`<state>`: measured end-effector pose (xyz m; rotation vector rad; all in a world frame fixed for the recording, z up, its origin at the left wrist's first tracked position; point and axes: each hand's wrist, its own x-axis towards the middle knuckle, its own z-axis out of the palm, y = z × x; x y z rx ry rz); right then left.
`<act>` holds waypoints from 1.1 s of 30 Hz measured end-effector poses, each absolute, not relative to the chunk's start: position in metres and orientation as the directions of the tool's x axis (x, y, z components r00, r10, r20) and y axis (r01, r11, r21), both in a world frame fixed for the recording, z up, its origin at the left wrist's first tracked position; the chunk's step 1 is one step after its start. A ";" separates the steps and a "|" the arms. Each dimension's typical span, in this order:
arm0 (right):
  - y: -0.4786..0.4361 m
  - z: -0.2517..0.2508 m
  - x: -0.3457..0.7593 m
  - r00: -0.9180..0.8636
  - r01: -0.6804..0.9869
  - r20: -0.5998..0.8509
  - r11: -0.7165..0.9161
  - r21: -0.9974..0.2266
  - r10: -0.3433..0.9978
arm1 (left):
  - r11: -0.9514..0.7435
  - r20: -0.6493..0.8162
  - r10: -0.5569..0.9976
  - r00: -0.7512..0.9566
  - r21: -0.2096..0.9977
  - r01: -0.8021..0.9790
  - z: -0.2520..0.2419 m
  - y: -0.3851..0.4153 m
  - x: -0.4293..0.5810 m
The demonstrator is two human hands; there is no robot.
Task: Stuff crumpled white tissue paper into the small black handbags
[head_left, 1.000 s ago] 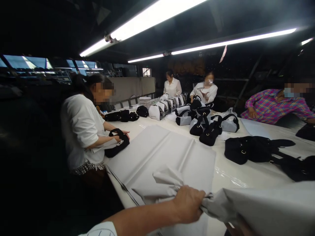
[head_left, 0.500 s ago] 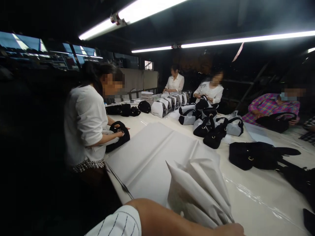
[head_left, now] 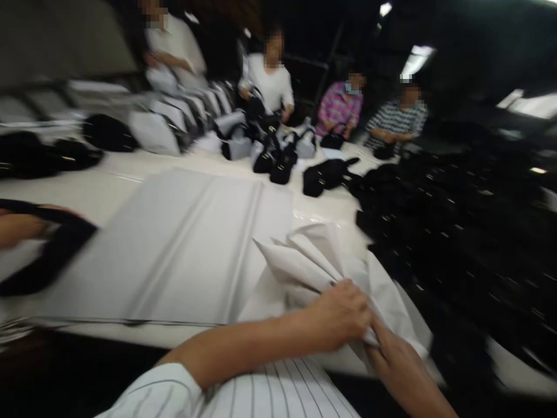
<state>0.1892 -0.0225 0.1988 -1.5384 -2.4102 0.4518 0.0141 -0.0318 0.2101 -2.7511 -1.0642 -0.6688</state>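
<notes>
My left hand (head_left: 342, 316) is closed around a gathered, creased sheet of grey-white paper (head_left: 300, 261) at the near side of the table. Close beside it, my right hand (head_left: 394, 354) grips the same sheet lower and to the right; its fingertips are partly hidden by the paper. Folds fan out above and to the right of both hands. To the left, large flat paper sheets (head_left: 187, 244) with long creases lie on the table.
At the left edge a co-worker's hand (head_left: 20, 229) is on a black bag (head_left: 65, 247). A large heap of black bags (head_left: 461, 232) fills the right. Across the white table (head_left: 126, 165) stand finished-looking bags (head_left: 282, 162) and several people, including one in a plaid shirt (head_left: 342, 107).
The view has swung right and down. The bunched paper is now nearer my body, and both my hands show on it, where earlier only one arm and part of its hand were visible.
</notes>
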 end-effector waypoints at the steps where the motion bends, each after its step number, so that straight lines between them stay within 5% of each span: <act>1: -0.030 0.210 0.220 -0.350 0.865 -0.025 0.313 -0.393 0.936 | -0.781 0.565 0.568 0.598 0.141 0.609 0.204 -0.038 0.016; 5: -0.053 0.242 0.328 0.195 0.901 0.032 -0.166 -0.400 0.980 | -0.610 0.701 0.703 0.123 0.504 0.612 0.145 -0.042 -0.008; 8: -0.072 0.254 0.381 0.576 0.814 0.323 -0.491 -0.310 0.751 | -0.230 0.456 0.877 -0.155 0.680 0.696 0.100 -0.028 -0.025; 11: -0.080 0.255 0.399 0.618 0.779 0.433 -0.583 -0.230 0.656 | -0.016 0.187 0.965 -0.185 0.743 0.669 0.082 0.001 -0.017; 17: -0.060 0.232 0.380 0.476 0.869 0.413 -0.343 -0.356 0.777 | -0.005 0.001 1.000 0.005 0.538 0.843 0.079 0.066 0.075; 22: -0.041 0.215 0.364 0.271 0.892 0.504 -0.017 -0.453 0.820 | 0.052 -0.010 0.999 -0.052 0.344 0.938 0.056 0.086 0.105; 26: -0.040 0.209 0.368 0.237 0.887 0.435 -0.011 -0.462 0.869 | 0.023 0.098 0.993 -0.064 0.373 0.928 0.046 0.065 0.067; 29: -0.040 0.202 0.368 0.286 0.833 0.334 -0.061 -0.550 0.898 | 0.035 0.191 0.973 -0.128 0.426 0.904 0.048 0.035 0.021; 33: -0.019 0.186 0.343 0.155 0.729 0.257 0.065 -0.681 0.954 | 0.123 0.180 0.949 -0.260 0.549 0.827 0.054 -0.003 -0.028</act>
